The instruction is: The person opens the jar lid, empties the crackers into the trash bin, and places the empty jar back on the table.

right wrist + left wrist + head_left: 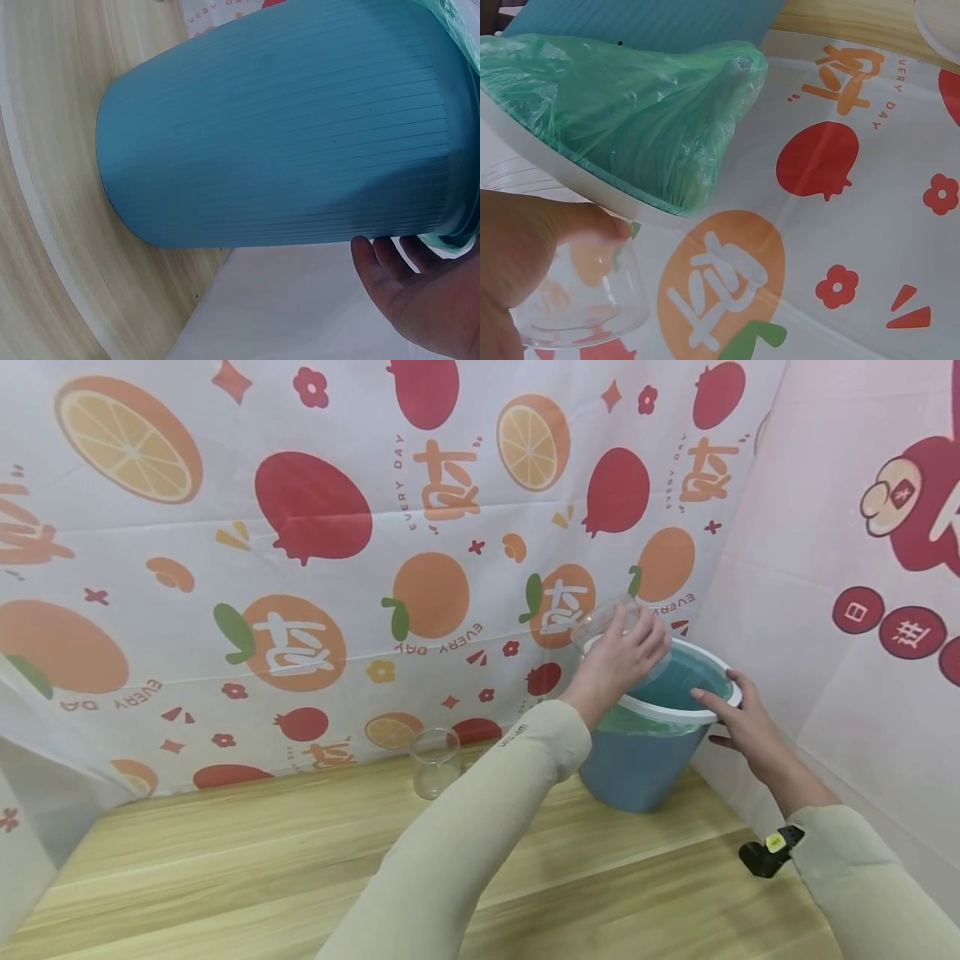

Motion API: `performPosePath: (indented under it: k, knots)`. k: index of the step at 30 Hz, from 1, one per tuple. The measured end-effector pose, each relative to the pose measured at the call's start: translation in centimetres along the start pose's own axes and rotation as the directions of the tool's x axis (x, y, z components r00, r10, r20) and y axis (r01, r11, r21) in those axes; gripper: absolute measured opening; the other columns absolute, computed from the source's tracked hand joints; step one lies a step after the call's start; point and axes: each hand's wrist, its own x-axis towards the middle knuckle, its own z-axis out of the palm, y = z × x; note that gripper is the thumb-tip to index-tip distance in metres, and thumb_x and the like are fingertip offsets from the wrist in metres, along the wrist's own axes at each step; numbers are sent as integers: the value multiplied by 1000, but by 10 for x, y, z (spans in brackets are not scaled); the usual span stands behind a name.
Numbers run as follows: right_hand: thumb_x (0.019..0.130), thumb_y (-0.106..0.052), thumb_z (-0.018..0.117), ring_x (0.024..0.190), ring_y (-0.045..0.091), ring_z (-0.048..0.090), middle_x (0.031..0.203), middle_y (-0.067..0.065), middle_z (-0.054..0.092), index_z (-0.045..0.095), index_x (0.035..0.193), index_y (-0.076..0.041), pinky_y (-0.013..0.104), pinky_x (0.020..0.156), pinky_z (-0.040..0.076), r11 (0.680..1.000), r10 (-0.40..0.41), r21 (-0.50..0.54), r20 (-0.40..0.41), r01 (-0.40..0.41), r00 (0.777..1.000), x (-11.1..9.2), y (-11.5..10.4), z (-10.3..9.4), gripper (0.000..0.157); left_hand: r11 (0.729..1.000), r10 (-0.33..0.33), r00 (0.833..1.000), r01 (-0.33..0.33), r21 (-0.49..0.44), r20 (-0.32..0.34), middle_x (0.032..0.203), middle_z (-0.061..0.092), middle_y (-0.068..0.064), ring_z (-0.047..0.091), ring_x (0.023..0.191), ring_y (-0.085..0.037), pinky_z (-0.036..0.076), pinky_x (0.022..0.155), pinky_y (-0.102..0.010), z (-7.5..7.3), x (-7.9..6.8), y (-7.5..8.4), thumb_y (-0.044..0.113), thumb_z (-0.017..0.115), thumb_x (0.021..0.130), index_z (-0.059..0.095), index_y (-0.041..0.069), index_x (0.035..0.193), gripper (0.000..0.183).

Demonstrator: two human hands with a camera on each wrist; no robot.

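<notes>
My left hand (624,652) grips a clear jar (604,300) and holds it tilted at the far left of the trash bin's rim. The jar is see-through, and part of it lies hidden behind my hand. Below stands the blue trash bin (637,768), upright on the table, with a white rim ring and a green plastic bag (652,112) lining it. On the bin's right side my right hand (753,731) holds the rim, thumb over the top and other fingers against the outside wall. The bottom inside the bin is hidden.
A second clear jar (437,764) stands on the wooden table (247,868) at the back, left of the bin. A fruit-printed cloth (315,585) hangs behind the table, and a pale pink cloth (795,518) closes off the right side. A black device (768,853) is at the right sleeve.
</notes>
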Motion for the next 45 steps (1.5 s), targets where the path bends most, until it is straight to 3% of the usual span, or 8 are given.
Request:
performPosePath:
  k: [11,16,19,23,26,35,42,45]
  knots:
    - [101,-57,44,146,55,26,166,32,1,-25,158,-16,74,108,35,1000,-13,3,-5,13,1000,2,3,1,98,978,113,993,-104,183,-43,160,23,-22,24,148,-39,31,119,-59,2,3,9,36,74,85,11,3,158,102]
    - [102,-56,44,147,56,25,167,31,1,-24,159,-16,74,107,35,1000,-17,4,-8,17,1000,2,3,0,98,1000,-22,999,22,-9,-29,162,25,-14,24,150,-34,28,122,-57,2,-4,4,37,74,88,13,13,160,98]
    - [102,-56,44,147,57,23,167,30,0,-24,159,-15,75,107,34,1000,-21,8,-10,21,1000,1,0,0,98,965,-137,990,140,-220,31,163,26,-7,24,150,-29,27,123,-53,1,-8,-5,39,77,87,13,20,161,99]
    - [102,-55,44,147,58,22,167,30,-2,-24,159,-15,76,107,33,1000,-22,11,-9,22,1000,-1,-2,-1,97,829,-266,958,284,-481,107,163,29,-2,25,150,-26,30,123,-50,3,-13,-15,39,82,83,15,27,160,102]
    - [103,-54,43,146,58,23,167,31,-2,-25,158,-15,76,107,33,1000,-19,12,-2,19,1000,-3,-2,-1,96,724,-336,934,336,-602,117,160,34,-1,30,148,-23,34,121,-47,9,-17,-18,37,81,84,21,29,159,96]
    - [103,-53,42,146,57,23,167,31,-2,-25,158,-15,76,107,33,1000,-10,6,6,10,1000,-3,-1,2,95,418,-454,869,402,-815,197,153,43,-3,39,143,-23,35,121,-42,25,-35,-23,40,87,77,30,20,155,98]
    - [103,-55,42,146,58,21,167,31,-6,-26,158,-15,77,107,33,1000,-12,1,3,12,1000,-4,-1,1,96,117,-505,815,392,-913,285,152,43,-5,41,140,-24,44,114,-40,25,-53,-24,33,93,70,33,19,154,104]
    - [103,-56,42,146,58,22,166,31,-5,-26,158,-14,76,106,34,1000,-13,-5,-1,13,1000,-4,0,1,97,38,-503,800,397,-917,326,154,41,-5,40,141,-23,47,112,-40,22,-62,-25,34,95,68,31,20,154,108]
